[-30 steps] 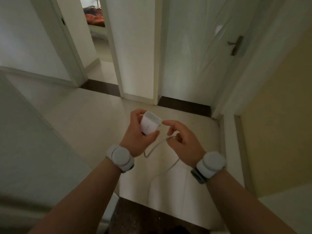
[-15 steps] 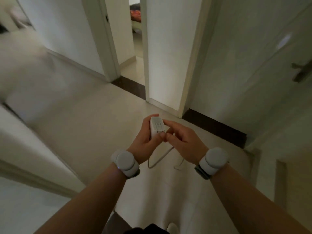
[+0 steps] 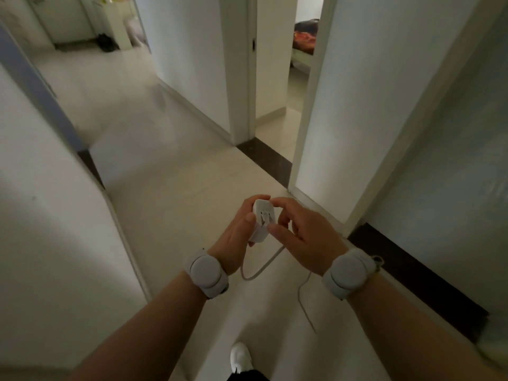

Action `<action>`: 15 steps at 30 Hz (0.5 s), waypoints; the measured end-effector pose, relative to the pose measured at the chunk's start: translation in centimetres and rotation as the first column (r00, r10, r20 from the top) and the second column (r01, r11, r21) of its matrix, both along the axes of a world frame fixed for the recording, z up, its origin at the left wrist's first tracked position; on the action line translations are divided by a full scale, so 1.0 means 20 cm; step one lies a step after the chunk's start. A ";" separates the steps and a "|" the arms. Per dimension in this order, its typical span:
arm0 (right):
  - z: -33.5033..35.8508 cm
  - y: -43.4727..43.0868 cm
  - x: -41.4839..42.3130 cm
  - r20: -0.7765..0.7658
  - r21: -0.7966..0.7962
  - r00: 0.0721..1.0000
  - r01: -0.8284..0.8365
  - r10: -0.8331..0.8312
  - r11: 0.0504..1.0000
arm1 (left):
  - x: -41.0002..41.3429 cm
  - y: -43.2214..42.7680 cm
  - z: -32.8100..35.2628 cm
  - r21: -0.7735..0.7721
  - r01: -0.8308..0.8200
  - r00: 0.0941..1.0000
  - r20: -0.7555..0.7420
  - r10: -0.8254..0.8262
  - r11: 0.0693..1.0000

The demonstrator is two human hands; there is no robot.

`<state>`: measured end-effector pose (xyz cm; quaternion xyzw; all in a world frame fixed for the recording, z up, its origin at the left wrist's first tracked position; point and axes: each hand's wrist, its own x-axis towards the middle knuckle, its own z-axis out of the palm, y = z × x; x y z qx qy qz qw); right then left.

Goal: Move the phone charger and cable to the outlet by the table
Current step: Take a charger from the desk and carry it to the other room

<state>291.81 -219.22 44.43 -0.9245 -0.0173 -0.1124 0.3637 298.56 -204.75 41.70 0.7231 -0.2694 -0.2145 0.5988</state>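
Right now we hold one white charger (image 3: 262, 221) out in front of us in the hallway. Our left hand (image 3: 238, 237) is wrapped around it, and our right hand (image 3: 301, 237) pinches it by the metal prongs. One cable (image 3: 264, 266) hangs from the charger in a loop, and its loose end dangles down toward the floor (image 3: 192, 188) — right near our one white shoe (image 3: 240, 356). We could step on that end and yank the charger out of our hands. We count two hands, two wrist bands and one open doorway (image 3: 288, 86) — no outlet or table in sight yet.
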 end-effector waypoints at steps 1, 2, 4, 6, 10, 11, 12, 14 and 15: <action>0.01 -0.02 0.14 0.009 0.067 1.000 0.002 -0.002 0.998 | 0.13 -0.03 0.00 -0.006 0.005 1.000 0.009 -0.005 1.000; 0.03 -0.03 0.18 0.015 0.152 1.000 0.002 -0.005 0.988 | 0.17 -0.04 0.00 -0.008 0.012 0.999 0.032 -0.012 1.000; 0.05 -0.06 0.38 -0.029 0.244 1.000 0.001 0.006 0.970 | 0.36 -0.07 0.01 -0.027 0.012 0.998 0.067 -0.010 1.000; 0.06 -0.09 0.51 -0.062 0.279 0.998 -0.013 0.032 0.960 | 0.50 -0.10 0.01 -0.026 -0.009 0.992 0.122 0.012 1.000; 0.03 -0.17 0.82 -0.097 0.360 0.995 0.025 0.010 0.932 | 0.81 -0.15 0.04 0.085 -0.030 0.981 0.195 0.012 0.996; 0.02 -0.19 0.90 -0.117 0.377 0.993 0.037 0.008 0.925 | 0.90 -0.16 0.04 0.115 -0.050 0.979 0.202 0.026 0.992; 0.01 -0.21 0.97 -0.128 0.399 0.992 0.040 0.012 0.916 | 0.97 -0.17 0.04 0.140 -0.074 0.977 0.211 0.043 0.987; 0.00 -0.26 1.12 -0.123 0.429 0.992 0.017 0.040 0.903 | 1.10 -0.20 0.04 0.179 -0.089 0.973 0.225 0.047 0.980; 0.00 -0.28 1.20 -0.118 0.419 0.992 0.006 0.047 0.908 | 1.15 -0.23 0.04 0.195 -0.094 0.966 0.255 0.042 0.976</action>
